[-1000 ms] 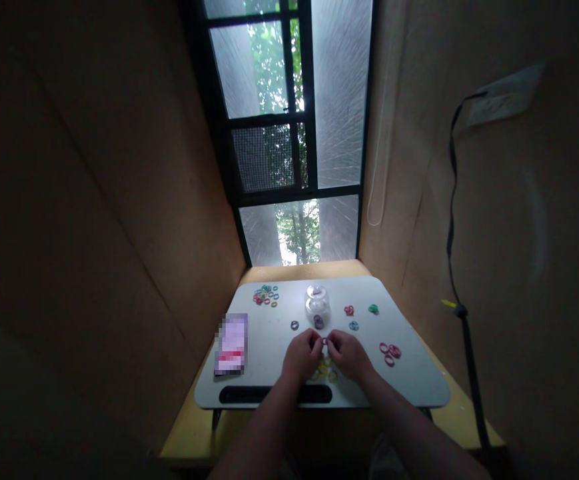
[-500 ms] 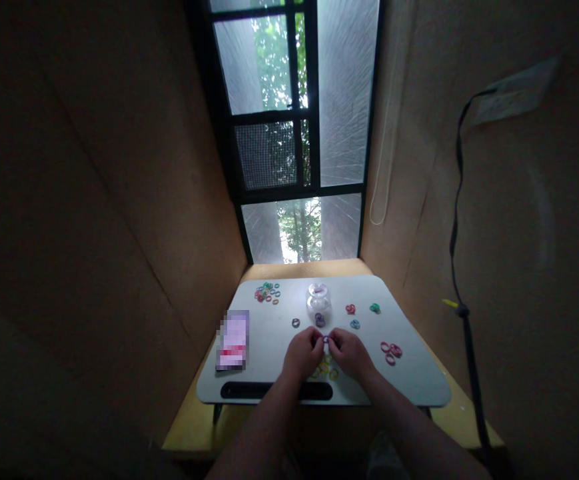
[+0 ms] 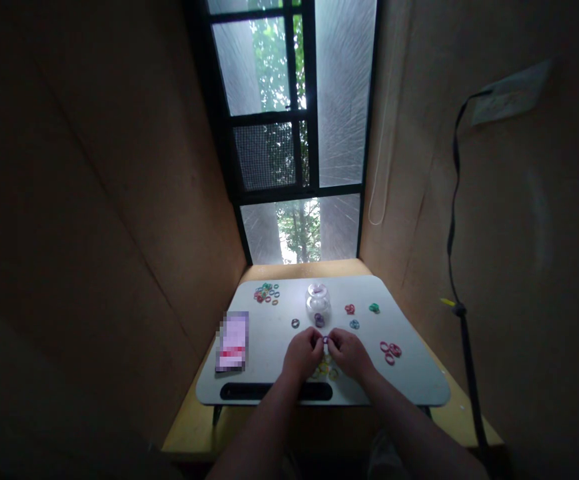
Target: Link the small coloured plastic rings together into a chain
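Note:
Between my two hands is a small purple ring [image 3: 326,340]. My left hand [image 3: 304,352] pinches its left side, and my right hand [image 3: 348,352] pinches its right side. Several yellow rings [image 3: 325,370] lie below the hands, partly hidden by them. A little pile of dark purple rings [image 3: 320,320] sits just beyond the fingertips, in front of a clear round jar [image 3: 318,300]. To the left of that pile are dark brownish rings [image 3: 296,323]; blue rings [image 3: 354,325] lie to the right.
The white lap table [image 3: 264,347] holds a mixed ring pile [image 3: 266,293] at back left, red rings [image 3: 350,309], green rings [image 3: 374,308] and pinkish-red rings [image 3: 390,352] at right. A blurred phone-like object [image 3: 233,341] lies left. A black cable [image 3: 453,233] hangs at right.
Both hands stay in nearly the same place, still pinching the purple ring. The view has shifted very slightly; nothing on the table has visibly moved.

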Available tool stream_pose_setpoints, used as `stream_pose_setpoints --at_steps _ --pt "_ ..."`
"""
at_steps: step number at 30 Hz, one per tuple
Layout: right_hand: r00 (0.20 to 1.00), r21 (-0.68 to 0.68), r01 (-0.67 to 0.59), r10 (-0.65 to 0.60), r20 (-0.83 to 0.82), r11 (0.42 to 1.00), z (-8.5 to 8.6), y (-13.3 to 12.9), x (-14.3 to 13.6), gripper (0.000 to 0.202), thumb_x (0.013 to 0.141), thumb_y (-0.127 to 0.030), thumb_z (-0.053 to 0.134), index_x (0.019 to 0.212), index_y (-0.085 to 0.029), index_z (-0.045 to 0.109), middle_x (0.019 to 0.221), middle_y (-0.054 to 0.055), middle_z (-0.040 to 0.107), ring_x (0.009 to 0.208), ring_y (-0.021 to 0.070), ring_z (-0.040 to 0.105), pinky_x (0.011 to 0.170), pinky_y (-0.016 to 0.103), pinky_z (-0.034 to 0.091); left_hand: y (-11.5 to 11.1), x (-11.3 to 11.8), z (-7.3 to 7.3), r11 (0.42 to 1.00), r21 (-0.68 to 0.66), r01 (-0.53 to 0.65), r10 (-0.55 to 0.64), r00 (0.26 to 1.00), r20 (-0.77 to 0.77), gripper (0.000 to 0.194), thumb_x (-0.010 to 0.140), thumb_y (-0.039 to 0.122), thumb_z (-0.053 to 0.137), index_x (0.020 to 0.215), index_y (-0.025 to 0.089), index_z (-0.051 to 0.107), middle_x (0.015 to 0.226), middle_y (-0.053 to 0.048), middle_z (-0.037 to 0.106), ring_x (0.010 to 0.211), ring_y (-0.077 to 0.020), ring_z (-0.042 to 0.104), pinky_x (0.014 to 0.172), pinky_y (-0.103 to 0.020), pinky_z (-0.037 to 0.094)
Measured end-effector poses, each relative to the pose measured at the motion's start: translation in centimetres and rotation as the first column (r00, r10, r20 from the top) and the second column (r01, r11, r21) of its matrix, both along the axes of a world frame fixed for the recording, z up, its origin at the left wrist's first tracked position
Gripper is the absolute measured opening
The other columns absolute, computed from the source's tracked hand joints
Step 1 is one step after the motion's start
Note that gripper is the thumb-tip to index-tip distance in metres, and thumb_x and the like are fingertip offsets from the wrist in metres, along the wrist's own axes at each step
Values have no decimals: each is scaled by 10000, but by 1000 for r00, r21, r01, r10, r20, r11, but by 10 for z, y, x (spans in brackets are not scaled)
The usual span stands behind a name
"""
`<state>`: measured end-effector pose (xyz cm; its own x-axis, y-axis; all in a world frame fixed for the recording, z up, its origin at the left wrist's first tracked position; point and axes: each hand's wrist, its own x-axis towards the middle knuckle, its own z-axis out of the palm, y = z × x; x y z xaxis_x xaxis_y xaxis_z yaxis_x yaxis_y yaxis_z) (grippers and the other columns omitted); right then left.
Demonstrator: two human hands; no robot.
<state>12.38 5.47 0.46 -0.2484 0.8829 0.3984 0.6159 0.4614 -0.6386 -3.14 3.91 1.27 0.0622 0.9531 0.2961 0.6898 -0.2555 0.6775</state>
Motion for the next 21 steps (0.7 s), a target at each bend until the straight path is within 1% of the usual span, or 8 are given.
stream_pose_setpoints --at_steps 7,11,21 --pt "1000 -3 11 -11 -1 1000 -1 0 -1 186 824 -237 474 653 -193 533 626 -4 566 596 133 487 584 241 331 0 0 0 1000 -14 -2 2 1000 9 124 838 248 533 778 171 610 716 -3 617 650 -121 512 614 -236 339" --pt "1000 -7 -4 4 -2 1000 -2 1 0 193 835 -245 464 658 -195 522 631 -7 560 600 132 496 583 240 328 1 0 -1 1000 -12 -2 3 1000 6 122 835 246 532 773 173 608 713 -1 616 644 -119 512 607 -233 336" --pt "1000 39 5 -6 18 999 -3 2 1 200 817 -228 478 624 -192 515 606 -11 549 586 126 486 580 239 312 1 2 1 1000 -2 -4 4 1000 -5 118 828 249 536 775 180 616 714 -2 619 654 -126 522 623 -237 351"
